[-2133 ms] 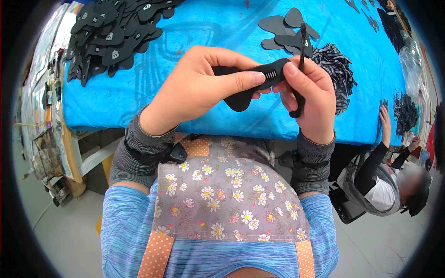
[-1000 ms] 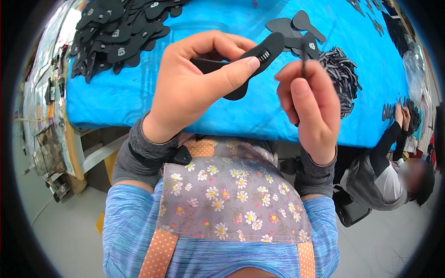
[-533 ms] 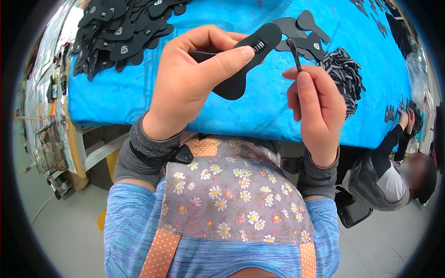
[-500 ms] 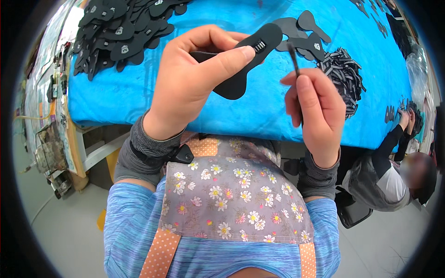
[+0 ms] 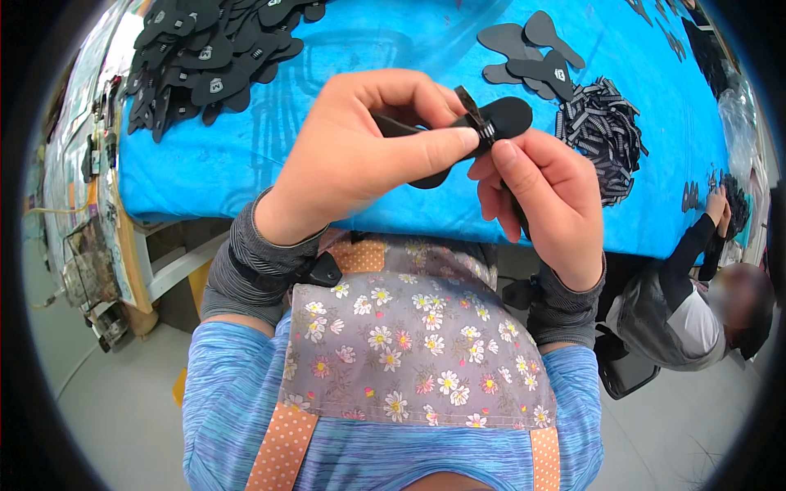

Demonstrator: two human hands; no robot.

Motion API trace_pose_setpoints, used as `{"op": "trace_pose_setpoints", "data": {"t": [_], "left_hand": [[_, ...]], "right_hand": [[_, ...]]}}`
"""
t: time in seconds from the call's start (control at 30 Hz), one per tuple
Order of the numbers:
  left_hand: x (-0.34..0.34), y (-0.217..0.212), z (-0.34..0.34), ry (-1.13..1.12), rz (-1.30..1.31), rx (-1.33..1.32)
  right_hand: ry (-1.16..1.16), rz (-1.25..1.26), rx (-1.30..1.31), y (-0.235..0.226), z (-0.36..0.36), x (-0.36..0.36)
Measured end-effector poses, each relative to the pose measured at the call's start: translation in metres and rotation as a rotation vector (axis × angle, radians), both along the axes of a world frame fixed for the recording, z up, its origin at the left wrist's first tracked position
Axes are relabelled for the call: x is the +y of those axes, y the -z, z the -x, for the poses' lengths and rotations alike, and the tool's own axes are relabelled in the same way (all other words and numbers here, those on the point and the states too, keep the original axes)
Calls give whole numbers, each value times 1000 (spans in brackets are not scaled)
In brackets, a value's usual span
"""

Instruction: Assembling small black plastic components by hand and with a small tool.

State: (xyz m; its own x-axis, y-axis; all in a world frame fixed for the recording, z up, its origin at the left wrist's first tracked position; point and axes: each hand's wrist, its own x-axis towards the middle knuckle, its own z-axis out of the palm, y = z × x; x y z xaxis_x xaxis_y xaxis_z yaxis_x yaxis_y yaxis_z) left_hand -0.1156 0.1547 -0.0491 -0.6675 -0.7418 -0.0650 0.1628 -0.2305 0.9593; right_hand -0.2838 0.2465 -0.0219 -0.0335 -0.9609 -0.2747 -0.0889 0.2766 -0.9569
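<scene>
I look down on a blue-covered table (image 5: 270,155) that runs across the top of the view, with a heap of black cut pieces (image 5: 209,57) at my far left, a few loose ones (image 5: 524,41) at the top right, and a pile of short striped strips (image 5: 606,135) just beside them. A second person (image 5: 696,311) sits at the right end of the table.

My left hand (image 5: 360,159) is closed on a black paddle-shaped piece (image 5: 499,119), held up above the table's near edge, thumb along its front. My right hand (image 5: 544,196) is closed too, fingertips meeting the left thumb at a small striped strip (image 5: 481,129) on the piece; a dark stick-like thing (image 5: 516,217) runs through that palm.

I judge the strip is being seated, so I would keep the thumb pinning it flat and square across the neck.

The piece's long axis runs left to right, rounded end pointing right, slightly away from me.
</scene>
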Motion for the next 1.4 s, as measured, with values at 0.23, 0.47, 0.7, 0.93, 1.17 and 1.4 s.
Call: {"op": "trace_pose_setpoints", "data": {"t": [0.23,0.47,0.7,0.93,1.17,1.4], "left_hand": [[1,-1,3,-39,0,83],[-3,-2,-1,-62,-5,42],[-3,-2,0,-93,-13,15],[-4,2,0,-114,40,36],[-5,-1,-4,-90,7,18],[-2,7,0,-106,16,73]], "right_hand": [[-9,135,-24,9,-2,-2],[27,76,-128,2,2,-2],[81,115,-164,5,-2,-1],[76,29,-176,1,-2,-2],[96,160,-60,8,-6,-4],[30,215,254,9,-3,0]]}}
